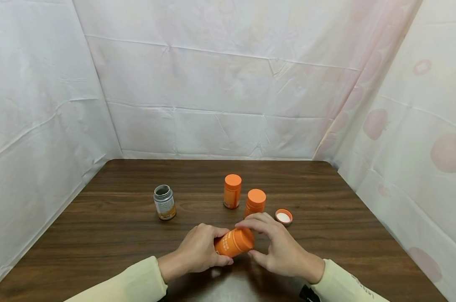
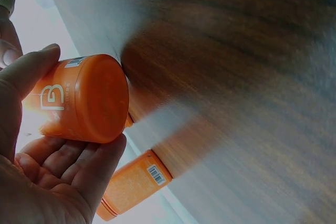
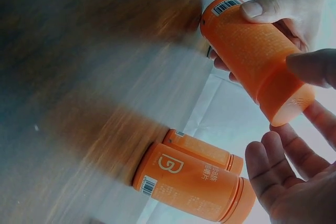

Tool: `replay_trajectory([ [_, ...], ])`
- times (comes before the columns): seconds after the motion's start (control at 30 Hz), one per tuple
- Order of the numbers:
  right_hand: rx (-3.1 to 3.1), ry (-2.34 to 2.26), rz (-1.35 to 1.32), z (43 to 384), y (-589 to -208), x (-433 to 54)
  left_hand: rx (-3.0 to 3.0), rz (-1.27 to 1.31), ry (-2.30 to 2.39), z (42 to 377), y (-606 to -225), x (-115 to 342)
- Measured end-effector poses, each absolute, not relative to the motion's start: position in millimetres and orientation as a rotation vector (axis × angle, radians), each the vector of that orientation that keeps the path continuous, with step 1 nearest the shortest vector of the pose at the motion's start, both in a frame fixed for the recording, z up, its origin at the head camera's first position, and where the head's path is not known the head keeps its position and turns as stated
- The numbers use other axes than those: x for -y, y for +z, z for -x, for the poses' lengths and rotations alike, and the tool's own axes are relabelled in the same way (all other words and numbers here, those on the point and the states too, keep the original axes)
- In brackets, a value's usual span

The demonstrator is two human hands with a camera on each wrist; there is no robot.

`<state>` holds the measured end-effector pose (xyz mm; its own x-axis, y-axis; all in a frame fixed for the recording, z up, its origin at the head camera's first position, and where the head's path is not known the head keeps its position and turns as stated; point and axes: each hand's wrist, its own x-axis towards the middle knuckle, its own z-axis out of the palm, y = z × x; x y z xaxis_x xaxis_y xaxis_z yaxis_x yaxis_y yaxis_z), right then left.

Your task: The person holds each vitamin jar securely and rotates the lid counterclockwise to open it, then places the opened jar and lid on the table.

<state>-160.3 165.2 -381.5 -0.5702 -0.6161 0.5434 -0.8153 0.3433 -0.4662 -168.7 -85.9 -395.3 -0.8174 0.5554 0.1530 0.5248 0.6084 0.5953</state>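
Your left grip (image 1: 200, 251) clasps the tilted orange bottle (image 1: 227, 245) over the bench (image 1: 110, 235), nearer you than two upright bottles (image 1: 232, 193); your right grip (image 1: 278, 247) pinches its cap (image 1: 246, 239). For a clean turn, best brace the bottle and rotate the cap squarely.

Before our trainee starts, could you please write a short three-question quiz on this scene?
1. Which hand grips the body of the tilted orange bottle: a) left or b) right?
2. True or false: the grey bottle has a cap on.
3. How many orange bottles stand upright on the table?

Key:
1. a, the left hand; the right hand is at the bottle's cap end.
2. False, its mouth is open.
3. Two, a farther bottle and a nearer bottle.
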Motion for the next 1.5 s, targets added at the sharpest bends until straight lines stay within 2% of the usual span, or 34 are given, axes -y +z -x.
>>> replay_trajectory([
  [0.77, 2.548, 1.119, -0.846, 158.7, -381.3, -160.5, -2.758, -0.915, 1.024, 168.7, -395.0, 86.0],
  [1.5, 2.604, 1.153, -0.842, 159.2, -381.2, -158.0, -2.751, -0.915, 1.035, 168.1, -393.6, 85.2],
])
